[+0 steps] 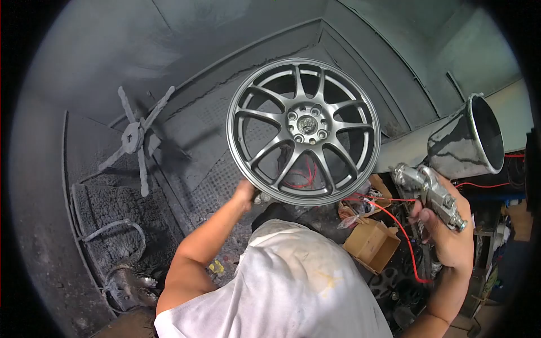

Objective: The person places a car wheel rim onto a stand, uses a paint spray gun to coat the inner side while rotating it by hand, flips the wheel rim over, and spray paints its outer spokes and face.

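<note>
A silver-grey alloy wheel rim [288,164] without a tyre faces me in the middle of the view, with paired spokes and a hub with several bolt holes. At its lower left edge is my left hand [245,195], closed on the rim, its fingers mostly hidden behind it. My right hand [448,225], to the right of the wheel, is wrapped round a metal spray gun [426,194]. A large paint-streaked metal cup [459,143] sits on the gun, its open mouth facing right. The gun is apart from the wheel.
A grey-coated stand with several arms [133,138] is at the left. Below it are a rough dark block [115,211] and a curved hose [127,224]. An open cardboard box [372,246] and a red hose [403,228] lie at the lower right. Grey-coated walls [225,28] rise behind.
</note>
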